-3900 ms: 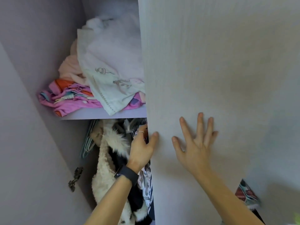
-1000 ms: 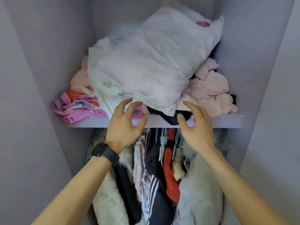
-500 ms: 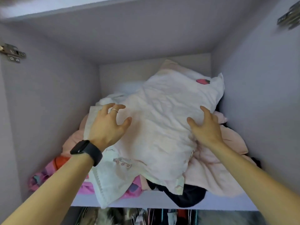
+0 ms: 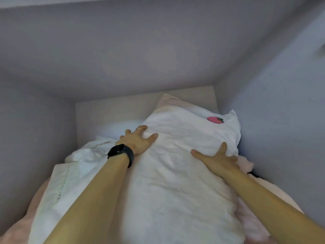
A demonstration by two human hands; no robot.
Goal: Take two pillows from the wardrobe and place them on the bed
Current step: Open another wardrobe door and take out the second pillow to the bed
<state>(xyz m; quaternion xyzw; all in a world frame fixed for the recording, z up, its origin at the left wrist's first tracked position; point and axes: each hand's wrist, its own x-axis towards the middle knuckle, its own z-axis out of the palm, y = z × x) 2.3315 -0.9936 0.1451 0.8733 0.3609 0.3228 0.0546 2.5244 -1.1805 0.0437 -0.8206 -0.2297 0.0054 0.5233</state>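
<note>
A big white pillow (image 4: 177, 173) with a pink strawberry patch lies on top of the pile on the wardrobe's upper shelf. My left hand (image 4: 136, 140), with a ring and a black watch, presses on its left side, fingers spread and curled over the edge. My right hand (image 4: 219, 160) lies flat on its right side, fingers wrapping the pillow's edge. A second, pinkish pillow (image 4: 168, 101) pokes out behind and beneath the white one. The bed is out of view.
The wardrobe's grey side walls (image 4: 281, 120) and top panel (image 4: 140, 50) close in tightly around the pile. A white sheet with stitched trim (image 4: 70, 176) lies at the left, pale pink fabric (image 4: 246, 162) at the right.
Both hands have slid farther back along the white pillow, toward the wardrobe's rear. The view has risen and moved closer, so the shelf edge and hanging clothes are gone from sight.
</note>
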